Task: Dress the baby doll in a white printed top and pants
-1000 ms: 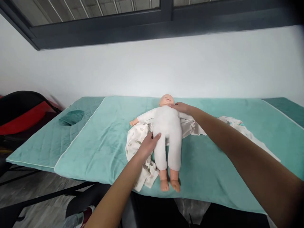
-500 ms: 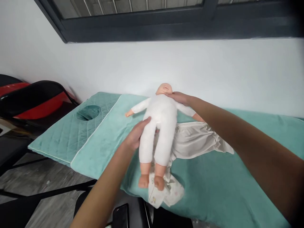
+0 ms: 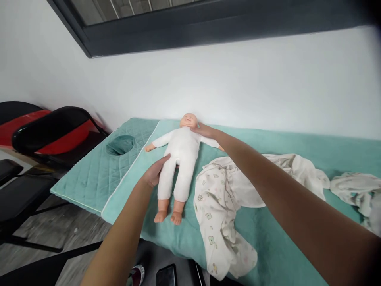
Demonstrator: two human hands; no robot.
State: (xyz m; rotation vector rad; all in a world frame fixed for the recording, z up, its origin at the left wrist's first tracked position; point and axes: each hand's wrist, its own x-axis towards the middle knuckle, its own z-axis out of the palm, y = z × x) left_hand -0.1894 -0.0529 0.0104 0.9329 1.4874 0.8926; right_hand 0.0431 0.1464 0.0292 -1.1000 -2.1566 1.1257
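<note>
A baby doll [image 3: 178,159] in a white suit lies face up on a teal towel [image 3: 268,222] that covers a padded table. My left hand [image 3: 154,172] grips the doll's hip and thigh from the left side. My right hand [image 3: 202,130] is at the doll's neck and shoulder, fingers curled around it below the head. A white printed cloth [image 3: 220,206] lies crumpled on the towel just right of the doll, apart from it.
A quilted teal pad with a face hole [image 3: 120,145] forms the table's left end. Black and red chairs [image 3: 50,133] stand to the left. A white wall runs behind the table. A dark phone [image 3: 166,276] lies below the table's front edge.
Both hands have shifted the doll to the left, off the printed cloth and onto the bare towel. The cloth now lies to the doll's right.
</note>
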